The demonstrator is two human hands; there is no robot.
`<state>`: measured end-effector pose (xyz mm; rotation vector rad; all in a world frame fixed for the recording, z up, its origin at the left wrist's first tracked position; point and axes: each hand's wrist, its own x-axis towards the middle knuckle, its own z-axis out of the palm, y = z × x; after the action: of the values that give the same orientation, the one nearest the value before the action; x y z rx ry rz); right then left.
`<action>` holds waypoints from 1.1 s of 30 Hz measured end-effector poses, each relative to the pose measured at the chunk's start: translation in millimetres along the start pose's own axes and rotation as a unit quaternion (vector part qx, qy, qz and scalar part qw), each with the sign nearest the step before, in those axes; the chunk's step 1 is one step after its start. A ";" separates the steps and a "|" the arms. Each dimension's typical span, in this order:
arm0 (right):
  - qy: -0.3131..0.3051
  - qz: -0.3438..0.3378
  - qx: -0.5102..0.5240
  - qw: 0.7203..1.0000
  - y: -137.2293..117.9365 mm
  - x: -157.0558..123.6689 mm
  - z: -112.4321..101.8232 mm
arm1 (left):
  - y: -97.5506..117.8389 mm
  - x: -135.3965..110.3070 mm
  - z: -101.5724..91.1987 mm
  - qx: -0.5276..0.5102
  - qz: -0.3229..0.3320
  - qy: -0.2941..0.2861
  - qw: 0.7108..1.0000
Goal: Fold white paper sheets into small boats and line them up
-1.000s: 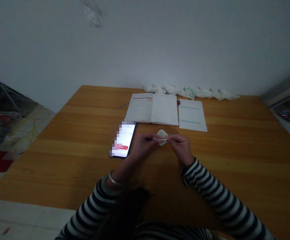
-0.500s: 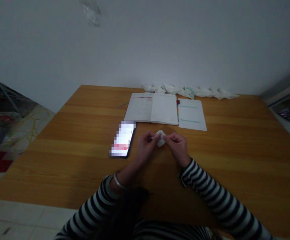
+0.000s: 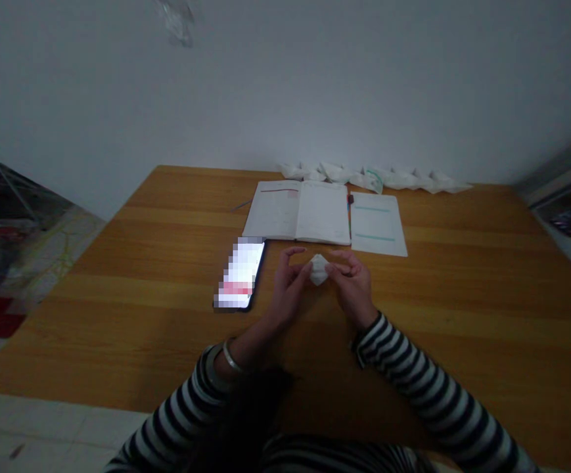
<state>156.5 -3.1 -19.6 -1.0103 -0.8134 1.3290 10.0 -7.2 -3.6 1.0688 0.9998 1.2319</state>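
A small folded white paper piece [image 3: 319,269] hangs just above the wooden table [image 3: 132,282], between my two hands. My left hand [image 3: 288,286] pinches its left side, with the forefinger raised above it. My right hand [image 3: 351,282] pinches its right side with fingers and thumb. Both arms wear black-and-white striped sleeves, and a silver bangle [image 3: 228,357] sits on my left wrist.
A lit phone [image 3: 240,272] lies left of my hands. Behind them lie an open notebook [image 3: 299,212] and a loose white sheet [image 3: 378,224]. A row of several folded white paper pieces [image 3: 374,178] lines the table's far edge by the wall.
My hands have drawn closer together and the paper, earlier stretched out flat between them, is now a more compact folded shape. My left forefinger has lifted.
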 end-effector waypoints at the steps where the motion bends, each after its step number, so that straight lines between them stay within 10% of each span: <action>1: 0.000 -0.006 -0.003 1.000 -0.9 0.7 -0.3 | -0.4 0.7 -0.7 0.009 0.006 0.005 1.000; 8: -0.059 -0.075 -0.057 0.994 -3.8 4.7 -6.6 | 1.1 3.9 -4.6 0.036 0.032 0.018 0.999; 27: 0.066 -0.152 -0.282 0.945 3.5 -4.6 -2.9 | 0.6 2.0 0.1 0.200 0.044 0.029 0.978; 33: -0.029 -0.177 -0.356 0.917 -9.6 0.6 -13.5 | 5.0 2.0 -3.4 0.162 0.046 0.005 0.986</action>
<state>172.6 -3.8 -15.9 -1.3005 -1.5098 0.7478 5.8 -4.7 0.5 1.3739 1.1971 1.1749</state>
